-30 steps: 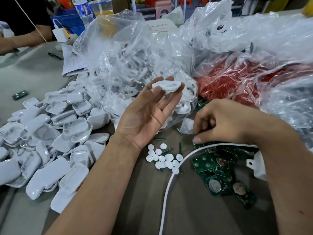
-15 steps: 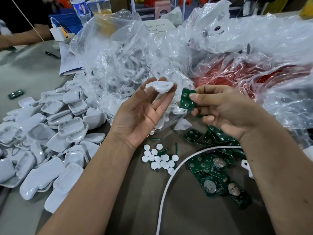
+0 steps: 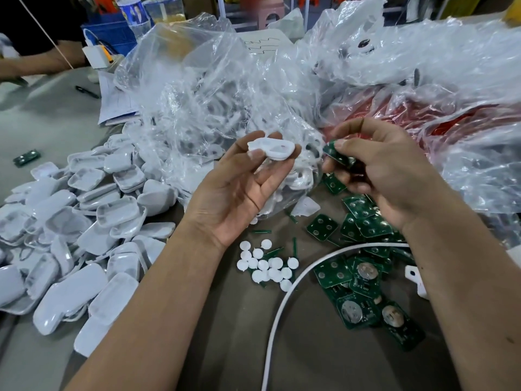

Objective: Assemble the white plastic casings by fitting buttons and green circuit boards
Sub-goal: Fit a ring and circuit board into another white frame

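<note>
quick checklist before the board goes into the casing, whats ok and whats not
1. White casing held in the left hand by thumb and fingertips: ok.
2. Green circuit board pinched in the right hand: ok.
3. Board and casing close but apart, not yet fitted: ok to bring together.
4. Casing's open side facing the board: cannot tell.
5. Button already seated in the casing: cannot tell; spare white buttons lie on the table below.
6. Board's correct face toward the casing: cannot tell, fingers cover much of it.
</note>
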A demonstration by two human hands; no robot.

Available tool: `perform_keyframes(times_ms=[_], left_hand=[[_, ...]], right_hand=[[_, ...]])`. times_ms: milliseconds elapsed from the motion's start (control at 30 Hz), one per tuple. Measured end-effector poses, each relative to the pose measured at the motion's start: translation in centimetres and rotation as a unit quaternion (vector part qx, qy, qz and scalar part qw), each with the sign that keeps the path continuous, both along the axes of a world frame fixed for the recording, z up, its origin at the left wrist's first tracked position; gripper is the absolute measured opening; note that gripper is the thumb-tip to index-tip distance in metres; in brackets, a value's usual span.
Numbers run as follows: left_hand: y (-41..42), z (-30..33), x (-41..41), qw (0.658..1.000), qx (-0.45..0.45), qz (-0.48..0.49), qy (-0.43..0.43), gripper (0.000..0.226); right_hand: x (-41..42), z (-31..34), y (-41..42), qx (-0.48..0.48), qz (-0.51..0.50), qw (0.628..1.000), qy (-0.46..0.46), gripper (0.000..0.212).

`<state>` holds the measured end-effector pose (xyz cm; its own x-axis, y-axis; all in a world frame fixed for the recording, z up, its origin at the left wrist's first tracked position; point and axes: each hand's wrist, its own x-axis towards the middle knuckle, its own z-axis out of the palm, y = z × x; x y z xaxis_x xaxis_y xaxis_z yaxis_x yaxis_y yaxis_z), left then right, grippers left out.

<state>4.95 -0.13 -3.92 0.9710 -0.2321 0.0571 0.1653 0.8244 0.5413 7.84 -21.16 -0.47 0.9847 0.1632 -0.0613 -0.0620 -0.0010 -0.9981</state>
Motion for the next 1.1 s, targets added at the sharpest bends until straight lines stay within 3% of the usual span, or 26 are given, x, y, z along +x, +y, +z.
perform_keyframes(times_ms=[200, 333, 400, 500, 567, 667, 733, 833, 967, 1033, 1100], left_hand=[[-0.9, -0.2, -0.3, 0.996, 0.084, 0.014, -0.015, 0.025], [-0.5, -0.3, -0.1, 0.995, 0.092, 0.024, -0.011, 0.027], [-0.5, -0.3, -0.1, 0.997, 0.078, 0.021, -0.007, 0.032], [-0.4, -0.3, -0.1, 0.998, 0.065, 0.015, -0.006, 0.052], [-0.3, -0.2, 0.0, 0.998, 0.064, 0.025, 0.004, 0.054], [-0.3, -0.1, 0.1, 0.997, 0.065, 0.037, 0.017, 0.036], [-0.3, -0.2, 0.1, 0.998, 0.058, 0.034, 0.015, 0.042], [-0.2, -0.2, 0.2, 0.998, 0.054, 0.033, 0.015, 0.053], [-0.1, -0.1, 0.2, 0.999, 0.033, 0.034, 0.017, 0.057], [0.0, -0.1, 0.2, 0.999, 0.035, 0.033, 0.016, 0.051], [0.0, -0.1, 0.2, 0.999, 0.034, 0.032, 0.018, 0.034]], right_hand=[[-0.2, -0.1, 0.1, -0.009, 0.062, 0.998, -0.029, 0.031], [0.1, -0.4, -0.4, -0.165, 0.035, 0.982, -0.079, 0.040], [0.2, -0.6, -0.5, -0.288, 0.039, 0.949, -0.124, 0.044], [0.1, -0.5, -0.7, -0.467, 0.072, 0.865, -0.170, 0.030], [-0.2, -0.2, -0.5, -0.528, 0.113, 0.828, -0.151, 0.035], [-0.7, -0.1, -0.2, -0.580, 0.185, 0.784, -0.119, 0.044], [-0.7, 0.1, -0.2, -0.555, 0.195, 0.800, -0.120, 0.035], [-0.8, 0.7, -0.7, -0.443, 0.197, 0.861, -0.150, 0.020], [-0.9, 1.2, -1.1, -0.134, 0.153, 0.971, -0.123, 0.014], [-1.1, 1.2, -0.6, 0.012, 0.153, 0.985, -0.084, 0.016], [-1.2, 1.2, 0.1, 0.096, 0.157, 0.981, -0.053, 0.019]])
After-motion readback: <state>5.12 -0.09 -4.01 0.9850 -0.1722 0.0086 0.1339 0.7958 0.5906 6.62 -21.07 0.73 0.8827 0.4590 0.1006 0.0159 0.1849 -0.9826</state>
